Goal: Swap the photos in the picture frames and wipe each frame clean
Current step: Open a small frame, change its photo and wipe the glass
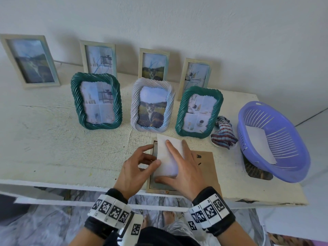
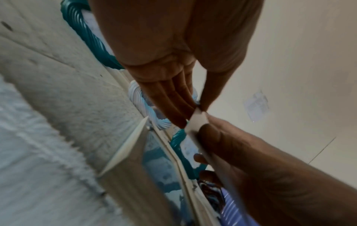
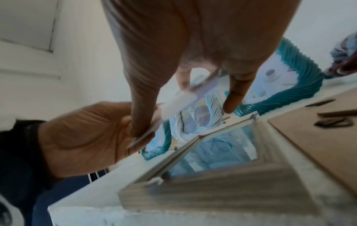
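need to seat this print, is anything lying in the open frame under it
Nothing visible does. Both the left hand and right hand hold the photo just above the open frame; its glass looks bare, and the backing board lies aside.

Plain white wall (image 1: 230, 32) behind a rough, off-white painted table (image 1: 53, 139) — surface scuffed, front edge chipped. Crinkled plastic sheeting (image 1: 44, 226) covers the floor underneath. Soft, even daylight throughout — shadows on the wall stay faint.
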Motion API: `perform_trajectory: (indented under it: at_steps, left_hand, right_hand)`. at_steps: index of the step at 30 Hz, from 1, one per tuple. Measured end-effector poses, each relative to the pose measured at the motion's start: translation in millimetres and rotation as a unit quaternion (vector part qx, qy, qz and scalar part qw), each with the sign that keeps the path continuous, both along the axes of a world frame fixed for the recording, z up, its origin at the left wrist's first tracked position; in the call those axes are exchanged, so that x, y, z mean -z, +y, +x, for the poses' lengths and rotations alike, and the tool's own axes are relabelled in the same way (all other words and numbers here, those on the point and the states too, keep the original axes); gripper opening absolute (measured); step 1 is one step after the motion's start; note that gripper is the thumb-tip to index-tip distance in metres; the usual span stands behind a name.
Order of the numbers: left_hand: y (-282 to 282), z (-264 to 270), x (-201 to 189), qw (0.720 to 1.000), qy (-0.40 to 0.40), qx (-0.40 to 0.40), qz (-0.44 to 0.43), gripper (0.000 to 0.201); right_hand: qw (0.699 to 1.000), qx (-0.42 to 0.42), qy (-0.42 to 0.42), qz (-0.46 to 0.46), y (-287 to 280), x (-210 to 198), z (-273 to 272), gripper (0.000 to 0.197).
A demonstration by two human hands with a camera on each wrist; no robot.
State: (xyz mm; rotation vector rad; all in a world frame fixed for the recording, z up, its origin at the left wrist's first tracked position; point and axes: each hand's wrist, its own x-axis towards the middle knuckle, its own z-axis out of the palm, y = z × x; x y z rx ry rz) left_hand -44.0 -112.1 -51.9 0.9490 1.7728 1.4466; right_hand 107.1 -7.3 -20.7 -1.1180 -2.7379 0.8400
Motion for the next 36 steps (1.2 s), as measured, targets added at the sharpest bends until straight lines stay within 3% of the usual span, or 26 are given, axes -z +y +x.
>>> perform_trajectory:
  at_steps: [3, 6, 8, 11, 13, 15, 17, 18, 22, 24, 26, 28, 32, 36]
  left_hand:
    - [5, 2, -5, 0.999, -0.033, -0.006, 0.022, 0.044]
    - [7, -2, -6, 0.997, -0.065, -0.037, 0.024, 0.035]
    - [7, -4, -5, 0.999, -0.043, -0.032, 0.011, 0.028]
    - [4, -1, -4, 1.0, 0.019, 0.0, -0.013, 0.012]
    - [4, 5, -13, 0.998, 0.036, 0.043, -0.006, 0.035]
    - [6, 13, -24, 0.996, -0.049, 0.08, 0.012, 0.052]
    - [10, 20, -35, 0.99, -0.113, 0.081, 0.038, 0.033]
    - [12, 21, -37, 0.992, -0.1, 0.067, 0.048, 0.03]
    - [20, 29, -32, 0.987, -0.14, 0.052, 0.065, 0.025]
    - [24, 36, -32, 0.981, -0.174, 0.057, 0.064, 0.025]
    - [26, 42, -32, 0.979, -0.185, 0.068, 0.059, 0.024]
    - [33, 50, -33, 0.98, -0.177, 0.077, 0.047, 0.02]
    - [54, 65, -32, 0.988, -0.137, 0.071, -0.018, 0.027]
    - [85, 83, -33, 0.994, 0.025, 0.105, -0.016, 0.031]
  right_hand:
    - [0.989, 0.03, 0.124, -0.072, -4, -2, 8, 0.096]
    - [0.948, 0.114, 0.269, -0.123, -4, -7, 18, 0.074]
    - [0.909, 0.165, 0.333, -0.189, -7, -12, 22, 0.074]
    - [0.878, 0.186, 0.377, -0.229, -11, -21, 23, 0.075]
    - [0.873, 0.17, 0.385, -0.245, -13, -25, 24, 0.069]
    - [0.881, 0.129, 0.37, -0.266, -16, -31, 24, 0.058]
    - [0.884, 0.087, 0.355, -0.291, -18, -33, 25, 0.05]
    - [0.889, 0.083, 0.351, -0.284, -19, -32, 26, 0.048]
    - [0.921, 0.154, 0.33, -0.141, -14, -15, 38, 0.04]
    - [0.933, 0.186, 0.278, -0.129, -7, -6, 48, 0.036]
    - [0.916, 0.213, 0.267, -0.208, -2, 1, 59, 0.024]
    - [0.876, 0.24, 0.301, -0.29, 3, 2, 77, 0.019]
    - [0.852, 0.276, 0.324, -0.306, 11, 7, 131, 0.019]
    - [0.828, 0.337, 0.317, -0.316, 17, 16, 193, 0.021]
